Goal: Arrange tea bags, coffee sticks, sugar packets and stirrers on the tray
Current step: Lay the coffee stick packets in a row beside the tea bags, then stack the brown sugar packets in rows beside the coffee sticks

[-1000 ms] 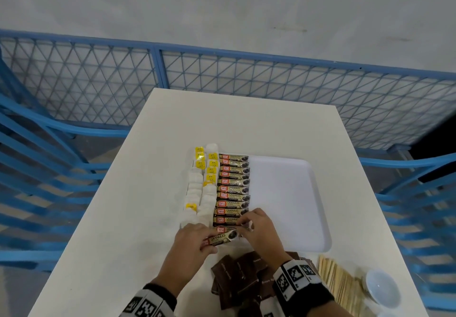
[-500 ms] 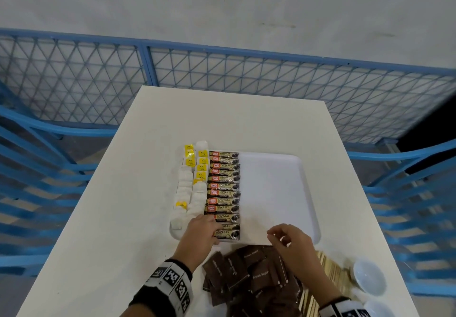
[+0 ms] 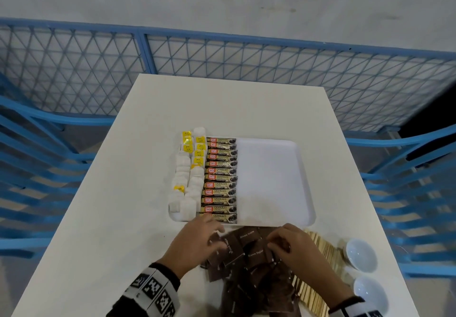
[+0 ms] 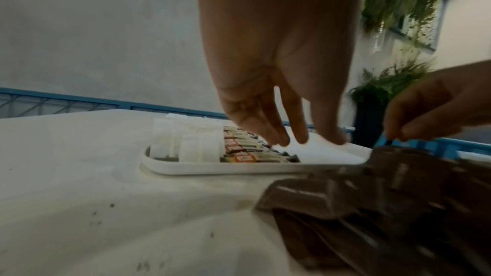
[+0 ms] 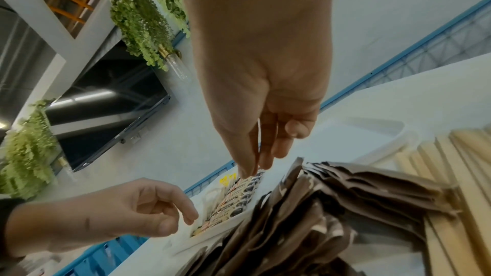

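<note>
Listing contents of the white table [image 3: 123, 193]:

Tray [image 3: 271, 181], white, one. Its left part is filled; its right part is bare.

Coffee sticks [image 3: 219, 177], twelve, laid crosswise in one column on the tray, touching edge to edge.

Tea bags [image 3: 188, 176], white with yellow tags, two columns at the tray's left edge, just beside the coffee sticks; overlapping, so an exact count cannot be made.

Sugar packets [image 3: 249, 262], brown, a loose heap on the table just in front of the tray; too many overlapping to count.

Stirrers [image 3: 318, 250], pale wood, a bundle right of the sugar packets, uncounted.

Bowls [image 3: 361, 255], white, two, near the table's right edge.

Left hand [image 3: 195, 240], fingers relaxed and loosely extended, reaching over the heap's left edge, holding nothing.

Right hand [image 3: 293, 247], fingertips drawn together on the sugar heap; whether it pinches a packet cannot be told.
</note>
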Motion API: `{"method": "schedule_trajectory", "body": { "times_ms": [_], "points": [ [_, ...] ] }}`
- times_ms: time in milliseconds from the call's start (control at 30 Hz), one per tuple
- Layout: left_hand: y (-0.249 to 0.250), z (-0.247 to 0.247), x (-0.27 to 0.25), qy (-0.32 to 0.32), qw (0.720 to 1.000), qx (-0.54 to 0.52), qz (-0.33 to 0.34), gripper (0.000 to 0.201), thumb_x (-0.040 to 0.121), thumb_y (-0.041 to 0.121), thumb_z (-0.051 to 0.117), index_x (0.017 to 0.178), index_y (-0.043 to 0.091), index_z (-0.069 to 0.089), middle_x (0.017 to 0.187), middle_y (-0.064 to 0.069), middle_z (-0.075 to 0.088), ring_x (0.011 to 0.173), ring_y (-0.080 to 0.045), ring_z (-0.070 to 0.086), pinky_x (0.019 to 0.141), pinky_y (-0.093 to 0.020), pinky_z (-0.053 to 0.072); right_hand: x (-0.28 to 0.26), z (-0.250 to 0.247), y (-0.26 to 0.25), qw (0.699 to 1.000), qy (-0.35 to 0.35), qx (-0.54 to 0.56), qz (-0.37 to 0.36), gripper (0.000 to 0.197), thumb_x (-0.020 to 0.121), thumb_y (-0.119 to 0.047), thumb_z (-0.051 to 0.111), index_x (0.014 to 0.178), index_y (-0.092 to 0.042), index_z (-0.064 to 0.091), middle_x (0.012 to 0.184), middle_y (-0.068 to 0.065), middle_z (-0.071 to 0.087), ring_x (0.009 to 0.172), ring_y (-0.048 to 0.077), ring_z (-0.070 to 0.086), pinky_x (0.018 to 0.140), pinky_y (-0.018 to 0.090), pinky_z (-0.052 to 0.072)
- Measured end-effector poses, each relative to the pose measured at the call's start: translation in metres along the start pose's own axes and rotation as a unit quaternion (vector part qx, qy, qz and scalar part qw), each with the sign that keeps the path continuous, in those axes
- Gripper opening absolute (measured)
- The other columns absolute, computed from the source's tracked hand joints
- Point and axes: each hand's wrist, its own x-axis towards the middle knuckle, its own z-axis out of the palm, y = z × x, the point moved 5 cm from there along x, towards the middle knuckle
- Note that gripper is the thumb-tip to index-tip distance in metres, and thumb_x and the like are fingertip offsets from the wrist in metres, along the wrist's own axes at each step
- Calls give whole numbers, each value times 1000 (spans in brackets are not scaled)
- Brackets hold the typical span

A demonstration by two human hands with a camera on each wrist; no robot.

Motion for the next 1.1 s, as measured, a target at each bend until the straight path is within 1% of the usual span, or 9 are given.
{"method": "schedule_trajectory", "body": {
  "times_ms": [100, 167, 467, 567, 733, 867, 967, 1033, 1100],
  "points": [
    [3, 22, -16, -88, 995, 52, -4, 67, 72, 59, 65, 129, 30, 46, 120, 9, 41, 112, -9, 38, 95, -23, 35, -7, 7, 0, 998, -36, -33, -42, 12, 86, -28, 61, 97, -28, 66, 90, -25, 46, 93, -4, 43, 79, 4, 33],
    [4, 34, -20, -110, 990, 90, -15, 78, 70, 59, 66, 136, 31, 37, 127, 5, 36, 116, -13, 36, 100, -27, 33, -9, 9, 2, 997, -43, -38, -49, 13, 87, -30, 60, 98, -29, 66, 90, -27, 43, 95, -3, 43, 80, 4, 31],
    [12, 37, -21, -43, 994, 94, -37, 43, 91, 30, 48, 133, 25, 44, 127, 3, 46, 112, -15, 46, 92, -23, 40, -12, 2, 1, 996, -33, -38, -70, 15, 89, -28, 58, 100, -24, 66, 92, -18, 50, 93, -1, 45, 81, 7, 35],
    [8, 34, -21, 2, 998, 51, -40, 33, 94, 26, 43, 127, 24, 51, 118, 4, 57, 105, -11, 53, 88, -19, 41, -10, 3, -3, 994, -44, -48, -86, 17, 90, -29, 56, 103, -25, 66, 97, -16, 51, 95, 0, 46, 85, 11, 37],
    [0, 13, -31, 97, 990, -49, -91, 21, 92, 18, 49, 109, 23, 60, 89, 14, 59, 78, -2, 54, 66, -8, 38, -1, 16, -24, 985, -72, -78, -136, 21, 92, -30, 51, 106, -22, 64, 106, -8, 58, 100, 4, 48, 88, 14, 36],
    [-7, -1, -50, 138, 970, -169, -112, 22, 88, 10, 56, 91, 32, 61, 63, 11, 63, 63, 0, 57, 57, -9, 40, 8, 38, -50, 968, -112, -118, -191, 26, 93, -27, 48, 111, -14, 62, 112, 2, 57, 107, 14, 47, 97, 26, 37],
    [-15, -4, -61, 140, 959, -219, -116, 33, 88, 4, 55, 83, 36, 61, 67, 15, 67, 61, -2, 58, 57, -9, 41, 12, 59, -68, 947, -166, -165, -222, 31, 90, -27, 53, 116, -11, 60, 118, 8, 55, 112, 22, 45, 99, 35, 36],
    [-29, -3, -68, 142, 946, -257, -138, 34, 88, 2, 54, 85, 34, 65, 70, 10, 70, 64, -7, 63, 67, -18, 49, 15, 75, -76, 930, -197, -196, -239, 41, 87, -30, 58, 123, -10, 55, 122, 12, 52, 114, 26, 43, 100, 40, 36],
    [-44, -5, -75, 136, 932, -296, -160, 27, 89, 7, 53, 94, 28, 69, 80, -1, 73, 75, -21, 68, 79, -37, 54, 18, 88, -80, 921, -218, -226, -231, 55, 86, -33, 60, 133, -10, 45, 132, 13, 45, 121, 28, 37, 105, 40, 32]
  ]
}}
